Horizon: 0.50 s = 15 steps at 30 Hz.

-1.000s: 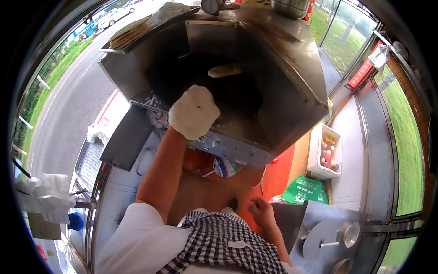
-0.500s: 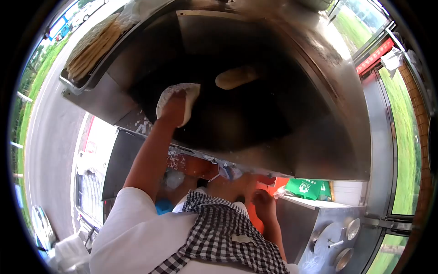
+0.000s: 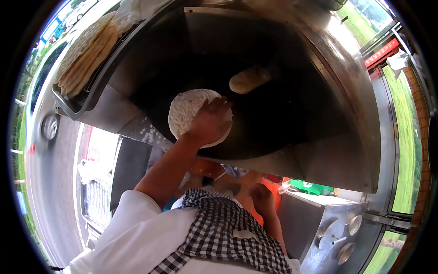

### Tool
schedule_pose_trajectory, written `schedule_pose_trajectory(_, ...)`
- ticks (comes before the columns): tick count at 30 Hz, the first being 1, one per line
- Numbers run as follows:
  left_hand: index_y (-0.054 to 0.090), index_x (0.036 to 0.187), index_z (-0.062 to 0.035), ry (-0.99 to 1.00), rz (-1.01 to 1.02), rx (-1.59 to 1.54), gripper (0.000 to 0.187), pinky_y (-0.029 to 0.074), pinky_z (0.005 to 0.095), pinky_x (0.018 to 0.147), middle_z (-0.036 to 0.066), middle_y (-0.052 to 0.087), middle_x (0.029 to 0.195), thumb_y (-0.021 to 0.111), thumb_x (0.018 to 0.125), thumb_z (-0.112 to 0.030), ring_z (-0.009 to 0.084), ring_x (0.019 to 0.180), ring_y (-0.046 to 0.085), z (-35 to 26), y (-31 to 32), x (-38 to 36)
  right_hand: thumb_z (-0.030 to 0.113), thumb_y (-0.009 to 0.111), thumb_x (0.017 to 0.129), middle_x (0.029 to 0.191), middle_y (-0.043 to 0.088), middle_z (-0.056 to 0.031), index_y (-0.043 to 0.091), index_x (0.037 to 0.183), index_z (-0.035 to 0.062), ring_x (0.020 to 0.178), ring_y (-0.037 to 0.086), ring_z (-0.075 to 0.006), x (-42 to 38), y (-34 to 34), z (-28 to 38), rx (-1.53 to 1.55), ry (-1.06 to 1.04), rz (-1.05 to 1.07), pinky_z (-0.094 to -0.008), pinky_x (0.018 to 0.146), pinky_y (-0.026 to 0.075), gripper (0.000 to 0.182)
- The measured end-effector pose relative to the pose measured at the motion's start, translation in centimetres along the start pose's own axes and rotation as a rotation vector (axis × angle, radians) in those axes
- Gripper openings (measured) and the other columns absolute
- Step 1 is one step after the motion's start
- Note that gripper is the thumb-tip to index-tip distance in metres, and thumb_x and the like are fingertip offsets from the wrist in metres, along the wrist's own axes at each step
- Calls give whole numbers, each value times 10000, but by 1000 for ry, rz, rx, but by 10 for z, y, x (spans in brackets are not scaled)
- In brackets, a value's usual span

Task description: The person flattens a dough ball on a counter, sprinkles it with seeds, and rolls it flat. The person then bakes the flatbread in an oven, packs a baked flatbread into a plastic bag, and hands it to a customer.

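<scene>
A round, pale flatbread lies on the dark cooking surface of a metal-sided stove. My left hand rests on the right part of this flatbread, palm down with fingers spread, hiding some of it. Beyond my fingertips, apart from them, is a second, longer piece of dough, pale and oval. My right hand hangs low by the checked apron, its fingers curled in, and I see nothing in it.
Stacked flatbreads sit in a metal tray on the stove's upper left. A raised metal edge surrounds the cooking surface. At lower right stands a steel cabinet with a green package on top. A vehicle is outside on the left.
The flatbread, earlier draped over my left hand, now lies flat on the cooking surface, with that hand spread on it further right. My right hand stays low beside the apron.
</scene>
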<state>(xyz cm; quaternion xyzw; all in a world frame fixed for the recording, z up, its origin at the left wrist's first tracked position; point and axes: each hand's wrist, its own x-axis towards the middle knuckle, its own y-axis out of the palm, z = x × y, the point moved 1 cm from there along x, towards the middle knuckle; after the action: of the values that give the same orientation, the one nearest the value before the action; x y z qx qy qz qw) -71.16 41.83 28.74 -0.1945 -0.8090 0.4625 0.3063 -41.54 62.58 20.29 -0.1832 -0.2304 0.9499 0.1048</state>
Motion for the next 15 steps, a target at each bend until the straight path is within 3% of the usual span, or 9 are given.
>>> schedule_pose_trajectory(2, 509, 1491, -28, -29, 57, 56, 615, 314, 514, 1251, 197, 526, 1529, 678, 966, -300, 350, 1451, 473, 10, -7, -4, 203, 737, 959, 939, 765, -171, 712, 1112, 15, 864, 769, -265, 5, -4, -10, 57, 6, -16, -362, 744, 591, 244)
schedule_pose_trajectory(8, 347, 1597, 3, -163, 177, 250, 765, 223, 510, 1285, 226, 374, 1645, 563, 1028, -459, 363, 1554, 318, 45, 9, -16, 187, 745, 948, 979, 766, -172, 714, 1130, 22, 887, 769, -261, 2, -11, -32, 73, 32, -58, -353, 765, 598, 247)
schedule_pose_trajectory(11, 338, 1585, 45, -170, 213, 251, 796, 192, 492, 1298, 254, 309, 1665, 547, 1040, -498, 369, 1581, 248, 36, 5, -2, 184, 748, 944, 984, 764, -176, 714, 1139, 25, 891, 771, -264, 2, -19, -30, 49, 41, -46, -353, 767, 599, 254)
schedule_pose_trajectory(15, 313, 1603, 27, -233, 188, 274, 832, 175, 501, 1301, 238, 237, 1701, 535, 1037, -541, 366, 1590, 222, 34, 9, 8, 205, 751, 942, 967, 761, -183, 713, 1137, 28, 882, 770, -271, 2, -24, -38, 60, 33, -70, -361, 759, 598, 266)
